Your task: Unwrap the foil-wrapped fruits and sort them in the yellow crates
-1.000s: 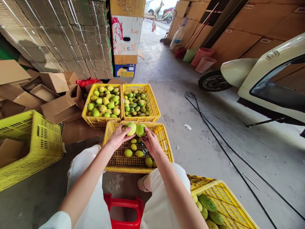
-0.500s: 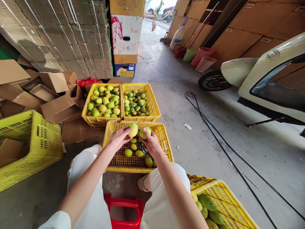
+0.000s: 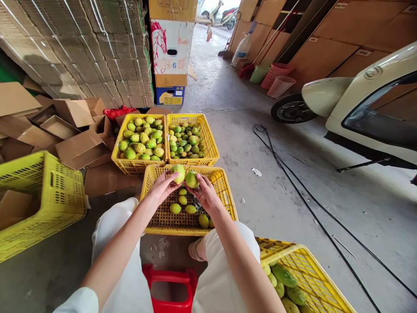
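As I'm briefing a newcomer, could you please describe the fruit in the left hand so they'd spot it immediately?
Find the yellow crate beyond the white-trousered knees. Above it, the left hand holds the fruit, paler than its greener neighbour in the right hand.

Fruit storage and packing area of warehouse type, with a bare concrete floor (image 3: 234,187) extending to a bright opening beyond which scooters (image 3: 230,18) are parked. Strapped stacks of flattened cardboard (image 3: 81,52) at the left and cartons (image 3: 322,54) piled along the right side indicate storage. Yellow plastic crates (image 3: 211,141) of green-yellow fruit (image 3: 144,138), set on the floor near loose opened boxes (image 3: 81,150), indicate the handling of produce.
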`<state>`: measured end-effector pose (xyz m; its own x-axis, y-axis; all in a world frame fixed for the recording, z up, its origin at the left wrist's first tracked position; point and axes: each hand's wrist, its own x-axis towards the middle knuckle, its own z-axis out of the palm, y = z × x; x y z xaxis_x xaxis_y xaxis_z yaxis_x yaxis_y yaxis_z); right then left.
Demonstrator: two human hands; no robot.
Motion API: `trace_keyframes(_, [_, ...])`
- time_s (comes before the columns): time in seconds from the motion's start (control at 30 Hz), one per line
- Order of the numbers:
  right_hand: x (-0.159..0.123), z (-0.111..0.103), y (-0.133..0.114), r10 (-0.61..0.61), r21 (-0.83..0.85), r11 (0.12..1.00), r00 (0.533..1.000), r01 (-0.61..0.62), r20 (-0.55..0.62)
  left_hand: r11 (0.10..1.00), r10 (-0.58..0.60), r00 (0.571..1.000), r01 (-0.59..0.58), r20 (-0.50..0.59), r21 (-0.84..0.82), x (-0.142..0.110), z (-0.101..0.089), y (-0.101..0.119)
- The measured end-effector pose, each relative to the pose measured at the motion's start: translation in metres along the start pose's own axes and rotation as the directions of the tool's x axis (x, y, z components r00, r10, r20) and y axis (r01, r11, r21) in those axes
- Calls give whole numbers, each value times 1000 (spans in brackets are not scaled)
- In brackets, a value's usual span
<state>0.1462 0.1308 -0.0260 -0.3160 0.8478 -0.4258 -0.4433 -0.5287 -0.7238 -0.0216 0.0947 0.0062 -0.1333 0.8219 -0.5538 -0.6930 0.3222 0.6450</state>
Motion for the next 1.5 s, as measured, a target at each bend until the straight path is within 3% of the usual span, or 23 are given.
trace_keyframes(0.57, [-3,2,-3,-11,8,1000,999,11,33,999,-12,989,4,148,53,0,-8,-1])
trace_keyframes(0.7, [-2,2,-3,-62,-5,998,997,62,-52,1000,25,993,-26,114,5,0,-8,2])
trace_keyframes(0.93, [-5,4,-8,-58,-34,998,998,58,13,998,42,998,-40,38,-38,-5,-5,6])
trace_keyframes(1.27, [-3,7,0,-42,-57,997,999,44,33,997,20,991,-30,132,75,-5,-5,6])
trace_keyframes(1.5, [-4,5,-5,-55,-77,995,997,59,52,995,15,999,-18,29,99,-2,-7,7])
